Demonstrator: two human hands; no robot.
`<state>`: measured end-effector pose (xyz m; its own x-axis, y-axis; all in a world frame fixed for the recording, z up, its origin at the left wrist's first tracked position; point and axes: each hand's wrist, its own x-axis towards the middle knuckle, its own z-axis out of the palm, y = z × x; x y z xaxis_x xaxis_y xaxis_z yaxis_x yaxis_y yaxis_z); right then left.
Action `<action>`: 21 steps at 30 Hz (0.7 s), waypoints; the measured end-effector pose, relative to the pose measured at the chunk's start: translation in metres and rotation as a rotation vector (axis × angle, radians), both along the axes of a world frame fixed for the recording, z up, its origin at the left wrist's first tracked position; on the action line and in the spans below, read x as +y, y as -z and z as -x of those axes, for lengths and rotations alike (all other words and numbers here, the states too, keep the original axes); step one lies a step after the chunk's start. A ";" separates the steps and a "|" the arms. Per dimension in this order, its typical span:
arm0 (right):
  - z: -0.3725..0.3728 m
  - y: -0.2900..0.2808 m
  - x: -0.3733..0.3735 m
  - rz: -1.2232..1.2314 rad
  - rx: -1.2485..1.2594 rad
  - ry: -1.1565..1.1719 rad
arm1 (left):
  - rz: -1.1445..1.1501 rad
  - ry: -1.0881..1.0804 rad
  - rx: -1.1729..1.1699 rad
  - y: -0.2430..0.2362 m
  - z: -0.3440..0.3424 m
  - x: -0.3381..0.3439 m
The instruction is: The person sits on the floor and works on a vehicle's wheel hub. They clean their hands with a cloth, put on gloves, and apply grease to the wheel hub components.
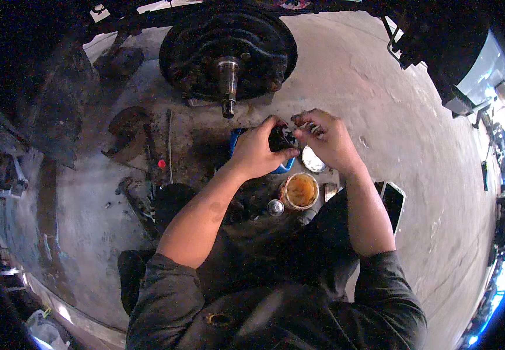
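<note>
My left hand point(253, 153) is closed around a dark, greasy round part point(280, 139), thumb and fingers on opposite sides of it. Against the part's right side, my right hand point(333, 143) has its fingers curled and pinched; whatever they hold is too small and dark to make out. Both hands are smeared with black. Below them is a blue tray point(288, 165), mostly covered by my left hand. A white round lid point(313, 160) lies under my right hand. Closer to me stands an open tub of amber grease point(300, 191), with a small silver cap point(275, 207) beside it.
Ahead stands a large black round backing plate point(185, 64) with a bare metal spindle point(228, 87) pointing toward me. To the left lie a curved rusty piece point(125, 131), a thin rod point(169, 146) and a red cap point(161, 164). A phone-like flat object point(393, 204) is by my right arm.
</note>
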<state>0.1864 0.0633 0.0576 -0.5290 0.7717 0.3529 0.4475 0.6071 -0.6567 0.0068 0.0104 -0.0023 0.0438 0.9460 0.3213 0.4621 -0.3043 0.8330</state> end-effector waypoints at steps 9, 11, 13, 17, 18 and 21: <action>0.005 0.013 0.001 0.020 0.022 0.012 | -0.014 0.026 -0.053 -0.008 -0.001 -0.002; -0.004 0.012 0.005 0.070 0.134 -0.145 | 0.056 0.060 -0.085 -0.009 0.002 -0.001; 0.000 0.004 0.001 0.046 -0.136 -0.018 | 0.131 0.103 -0.105 -0.009 0.003 0.000; 0.008 0.004 -0.001 0.104 -0.286 0.170 | -0.110 0.003 -0.099 0.000 -0.003 -0.001; 0.006 0.007 0.002 0.059 -0.143 0.063 | -0.098 0.040 -0.131 -0.001 -0.001 0.002; -0.004 0.013 0.005 -0.043 0.107 -0.160 | -0.080 0.093 -0.164 -0.003 0.001 0.003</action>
